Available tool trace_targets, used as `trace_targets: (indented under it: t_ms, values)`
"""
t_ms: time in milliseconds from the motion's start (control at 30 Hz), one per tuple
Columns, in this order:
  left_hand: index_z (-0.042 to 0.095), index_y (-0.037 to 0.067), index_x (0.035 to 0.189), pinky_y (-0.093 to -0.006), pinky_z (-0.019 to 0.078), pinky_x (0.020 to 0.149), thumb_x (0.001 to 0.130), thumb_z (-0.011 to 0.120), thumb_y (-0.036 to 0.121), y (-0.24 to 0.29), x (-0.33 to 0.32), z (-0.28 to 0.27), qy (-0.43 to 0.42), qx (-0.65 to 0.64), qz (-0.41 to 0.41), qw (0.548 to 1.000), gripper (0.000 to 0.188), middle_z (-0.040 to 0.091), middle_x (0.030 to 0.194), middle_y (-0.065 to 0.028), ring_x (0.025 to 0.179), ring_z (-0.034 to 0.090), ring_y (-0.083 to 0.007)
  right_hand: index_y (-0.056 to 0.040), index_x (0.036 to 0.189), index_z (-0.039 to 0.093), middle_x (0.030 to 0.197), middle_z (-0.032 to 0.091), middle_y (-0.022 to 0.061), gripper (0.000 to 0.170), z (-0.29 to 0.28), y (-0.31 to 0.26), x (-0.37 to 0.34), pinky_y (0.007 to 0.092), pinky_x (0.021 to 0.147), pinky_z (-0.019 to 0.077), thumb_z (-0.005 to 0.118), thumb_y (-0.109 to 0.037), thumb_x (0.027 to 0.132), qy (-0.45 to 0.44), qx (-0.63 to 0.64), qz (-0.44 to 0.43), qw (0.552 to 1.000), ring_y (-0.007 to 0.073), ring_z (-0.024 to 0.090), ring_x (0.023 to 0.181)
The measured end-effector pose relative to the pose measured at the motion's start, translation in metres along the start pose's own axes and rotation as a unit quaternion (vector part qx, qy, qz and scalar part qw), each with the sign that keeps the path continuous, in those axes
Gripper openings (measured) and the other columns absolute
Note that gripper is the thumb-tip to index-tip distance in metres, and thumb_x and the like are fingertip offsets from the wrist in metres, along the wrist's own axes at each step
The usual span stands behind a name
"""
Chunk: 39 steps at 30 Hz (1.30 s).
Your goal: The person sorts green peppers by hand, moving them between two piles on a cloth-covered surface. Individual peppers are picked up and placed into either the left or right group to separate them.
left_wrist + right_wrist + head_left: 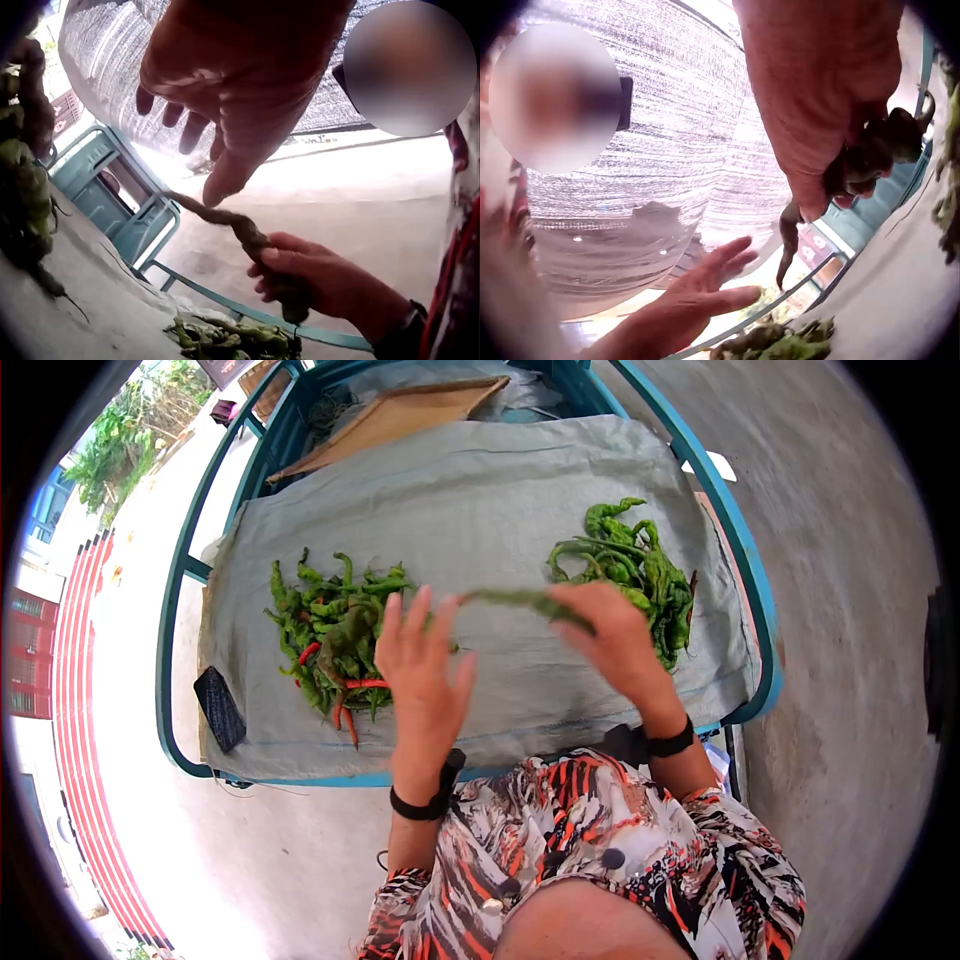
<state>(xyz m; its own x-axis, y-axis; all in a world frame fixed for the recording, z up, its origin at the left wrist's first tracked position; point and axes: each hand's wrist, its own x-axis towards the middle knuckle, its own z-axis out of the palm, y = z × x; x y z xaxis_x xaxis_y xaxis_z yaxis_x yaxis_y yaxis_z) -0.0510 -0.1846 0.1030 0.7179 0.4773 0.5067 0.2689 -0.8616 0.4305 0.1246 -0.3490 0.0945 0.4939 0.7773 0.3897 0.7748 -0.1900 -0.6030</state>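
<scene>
Gripping pepper w/ R hand, holding L hand w/ fingers apart near thin tip; could snap tip if tugged hard.

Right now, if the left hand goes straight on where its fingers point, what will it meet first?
From the left hand, first in line seems the flat tan board beyond the grey cloth sheet, though height is unclear; it may pass above.

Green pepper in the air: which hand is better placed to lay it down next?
Right hand, probably: it holds the green pepper by its thick end; the left hand is open and empty.
</scene>
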Motion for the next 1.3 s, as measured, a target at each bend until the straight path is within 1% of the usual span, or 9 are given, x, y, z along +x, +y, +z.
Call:
trace_targets:
  t_ms: [100,200,500,600,633,767,867,1067,1300]
  values:
    - [0.062,0.011,0.128,-0.0388,0.0453,0.096,0.084,0.068,-0.002,-0.006,-0.009,0.021,-0.098,-0.008,0.087,0.991,0.047,0.066,0.114,-0.01,0.104,0.062,-0.0249,-0.0106,0.118,0.067,0.108,0.067,0.012,0.04,0.012,-0.017,0.0,0.0393,0.089,0.0491,0.076,-0.015,0.08,-0.12,0.007,-0.083,0.989,0.0315,0.062,0.099]
    - [0.062,0.01,0.123,-0.0273,0.0499,0.073,0.088,0.063,0.0,-0.014,-0.025,0.023,-0.162,-0.198,-0.161,0.953,0.036,0.068,0.096,-0.0069,0.076,0.064,-0.0159,-0.0114,0.118,0.067,0.109,0.067,0.0119,0.042,0.009,-0.021,0.001,0.0427,0.093,0.0465,0.078,-0.017,0.078,-0.016,-0.004,-0.074,0.997,0.0331,0.061,0.104]
    - [0.058,0.0,0.128,-0.0272,0.049,0.07,0.093,0.062,0.006,-0.071,-0.011,-0.036,0.195,-0.193,-0.378,0.884,0.035,0.066,0.104,-0.0098,0.076,0.062,-0.014,-0.01,0.116,0.067,0.126,0.061,0.0105,0.038,-0.017,0.057,-0.018,0.0475,0.108,0.0334,0.075,-0.01,0.079,0.064,-0.271,0.112,0.954,0.0328,0.049,0.126]
    - [0.057,0.004,0.134,-0.0359,0.0461,0.092,0.092,0.066,0.012,-0.104,-0.026,-0.03,0.135,0.143,-0.259,0.946,0.044,0.062,0.121,-0.0145,0.104,0.06,-0.0241,-0.0105,0.113,0.068,0.133,0.058,0.01,0.035,-0.017,0.072,-0.027,0.049,0.113,0.0267,0.076,-0.013,0.079,0.042,-0.303,0.14,0.942,0.0325,0.042,0.134]
    - [0.055,0.009,0.139,-0.0444,0.0315,0.109,0.089,0.069,0.018,-0.106,-0.032,-0.028,0.05,0.202,-0.297,0.932,0.052,0.056,0.133,-0.0157,0.128,0.046,-0.0328,-0.0104,0.112,0.068,0.133,0.058,0.01,0.034,-0.017,0.072,-0.027,0.049,0.113,0.0267,0.077,-0.013,0.079,0.037,-0.311,0.136,0.94,0.0324,0.042,0.135]
    - [0.057,0.013,0.138,-0.0513,0.0253,0.113,0.088,0.071,0.022,-0.118,-0.045,-0.016,-0.011,0.214,-0.296,0.931,0.052,0.054,0.138,-0.0138,0.136,0.04,-0.0353,-0.0108,0.108,0.069,0.132,0.059,0.0088,0.03,-0.017,0.063,-0.025,0.0504,0.114,0.024,0.077,-0.012,0.078,0.01,-0.331,0.125,0.935,0.0316,0.042,0.135]
    - [0.058,0.012,0.136,-0.0495,0.0271,0.112,0.089,0.07,0.019,-0.103,-0.042,-0.011,0.062,0.268,-0.267,0.924,0.049,0.053,0.139,-0.013,0.133,0.042,-0.0348,-0.0095,0.111,0.069,0.123,0.064,0.0094,0.031,-0.02,0.058,-0.02,0.0469,0.109,0.0338,0.076,-0.012,0.081,0.057,-0.333,0.065,0.939,0.0307,0.052,0.126]
    - [0.06,0.009,0.132,-0.0291,0.0523,0.071,0.085,0.068,-0.004,-0.021,-0.01,-0.004,-0.034,-0.229,-0.122,0.965,0.049,0.054,0.136,-0.012,0.108,0.06,-0.0198,-0.0064,0.117,0.067,0.108,0.069,0.0136,0.036,-0.005,0.013,-0.005,0.0396,0.087,0.0508,0.075,-0.013,0.082,-0.054,0.033,0.013,0.998,0.0328,0.064,0.098]
    - [0.062,0.009,0.126,-0.0323,0.0494,0.067,0.083,0.069,-0.002,0.001,-0.023,0.028,-0.166,-0.183,-0.057,0.967,0.045,0.063,0.105,-0.0105,0.086,0.064,-0.0244,-0.0072,0.117,0.064,0.097,0.068,0.0129,0.036,0.017,-0.025,-0.006,0.0367,0.078,0.0533,0.074,-0.014,0.083,-0.178,0.177,0.076,0.965,0.0286,0.067,0.085]
